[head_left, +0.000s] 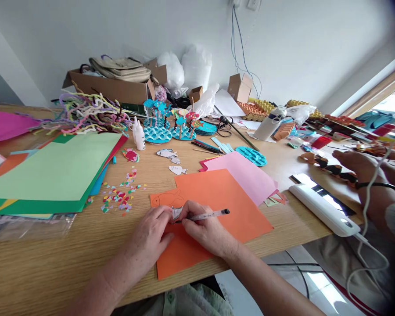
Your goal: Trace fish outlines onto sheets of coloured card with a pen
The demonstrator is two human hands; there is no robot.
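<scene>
My right hand (206,228) is closed around a clear pen (213,213), its dark end pointing right and its tip near the sheet. With curled fingers, my left hand (156,226) presses a small white paper fish cutout (177,213) against the orange paper (217,197); fingers partly hide the cutout. A fish outline (166,198) is drawn on the orange paper just beyond my left hand. More white fish cutouts (177,170) lie past the sheet, near a red decorated paper fish (131,155).
Coloured paper sheets (59,166) are stacked at left, beside scattered paper bits (120,199). Glue bottles (139,135) and blue fish decorations (158,134) stand behind. Pink paper (240,173) lies beyond the orange. At right are a white corded device (322,208) and another person's hands (358,164).
</scene>
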